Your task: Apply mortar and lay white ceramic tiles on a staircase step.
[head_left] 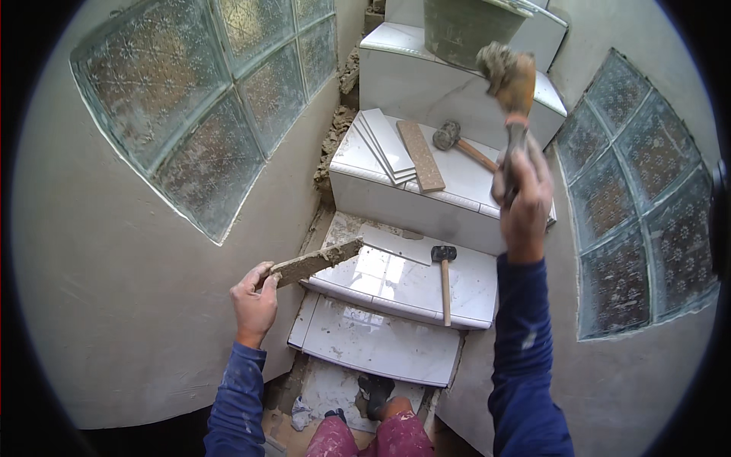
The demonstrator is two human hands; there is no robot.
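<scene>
My left hand pinches one end of a narrow tile strip, its upper face coated with grey mortar, held over the left side of a white stair tread. My right hand is wrapped round the handle of a trowel, raised above the right side of the stairs. A lump of wet mortar clings to the trowel's blade, which is slightly blurred. Below, a black-headed mallet with a wooden handle lies on the lower tread. Behind it is a white tile strip along the riser.
On the step above lie several white tile strips, a brown speckled strip and another mallet. A mortar-smeared bucket stands higher up. Glass-block windows flank the stairs. Rough broken mortar edges the left wall.
</scene>
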